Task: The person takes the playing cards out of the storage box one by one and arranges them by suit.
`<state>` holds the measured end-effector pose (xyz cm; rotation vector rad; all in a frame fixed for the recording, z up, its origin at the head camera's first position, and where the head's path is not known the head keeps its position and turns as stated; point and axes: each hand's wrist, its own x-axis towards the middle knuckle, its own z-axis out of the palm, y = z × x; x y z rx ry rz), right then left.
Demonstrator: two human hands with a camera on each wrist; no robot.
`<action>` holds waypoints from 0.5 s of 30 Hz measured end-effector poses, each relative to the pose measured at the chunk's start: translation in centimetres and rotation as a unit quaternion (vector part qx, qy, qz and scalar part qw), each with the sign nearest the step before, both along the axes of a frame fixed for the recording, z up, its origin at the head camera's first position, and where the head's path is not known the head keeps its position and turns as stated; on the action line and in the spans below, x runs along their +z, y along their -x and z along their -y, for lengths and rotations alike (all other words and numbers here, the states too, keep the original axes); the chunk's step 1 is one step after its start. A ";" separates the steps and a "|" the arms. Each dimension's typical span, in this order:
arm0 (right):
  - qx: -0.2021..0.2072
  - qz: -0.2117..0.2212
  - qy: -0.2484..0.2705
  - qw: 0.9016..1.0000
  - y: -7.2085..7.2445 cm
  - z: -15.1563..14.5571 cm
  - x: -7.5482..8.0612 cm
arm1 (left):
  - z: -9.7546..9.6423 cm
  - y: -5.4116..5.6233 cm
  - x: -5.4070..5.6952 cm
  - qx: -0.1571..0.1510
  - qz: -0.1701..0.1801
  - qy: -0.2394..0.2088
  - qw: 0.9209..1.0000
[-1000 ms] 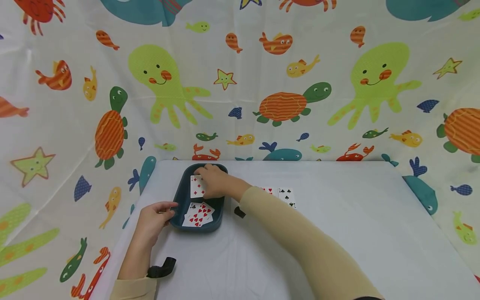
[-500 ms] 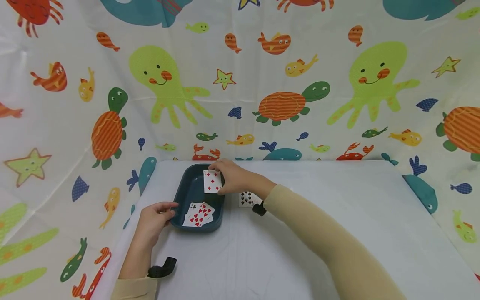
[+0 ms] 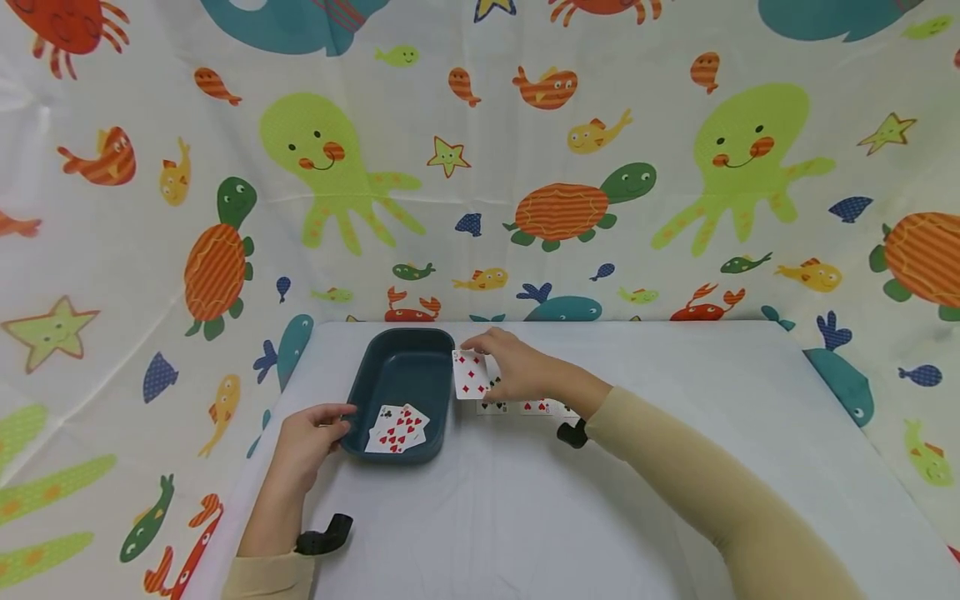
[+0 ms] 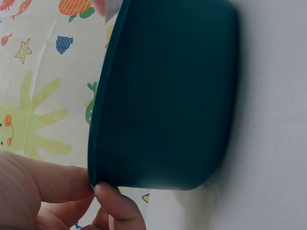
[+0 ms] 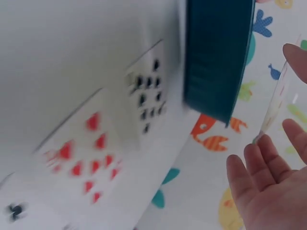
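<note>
Seen from above, a person's left hand (image 3: 307, 437) pinches the rim of a dark teal tray (image 3: 401, 375) with thumb and fingers, while the right hand (image 3: 521, 367) holds a diamond card (image 3: 470, 375) by opposite edges between thumb and fingertips. That card is in the air just past the tray's far side from the left hand. In the tray, close to the left hand's fingers, a loose overlapping pile of cards (image 3: 401, 432) lies face up. Beneath the right hand and wrist, a row of cards rests on the white counter (image 3: 465, 517): a spade card (image 5: 148, 91), a heart card (image 5: 84, 143) and a club card (image 5: 17, 211). The diamond card seems likeliest to bow or slip, since only its edges are gripped. Fingers coming down too low could nudge the row out of line, and a tug from the left hand might tip the tray, sliding its pile.
</note>
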<state>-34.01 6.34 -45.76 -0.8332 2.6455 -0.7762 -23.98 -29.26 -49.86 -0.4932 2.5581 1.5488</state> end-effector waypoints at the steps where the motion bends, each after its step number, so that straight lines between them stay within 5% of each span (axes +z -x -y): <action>1: -0.005 0.004 0.002 1.000 -0.2 -0.6 -0.1 | 0.0 0.0 0.0 0.000 0.000 0.000 1.000; 15: -0.053 0.033 0.030 0.998 -2.5 -9.4 -1.4 | -0.1 -0.2 0.0 0.004 0.005 0.003 1.000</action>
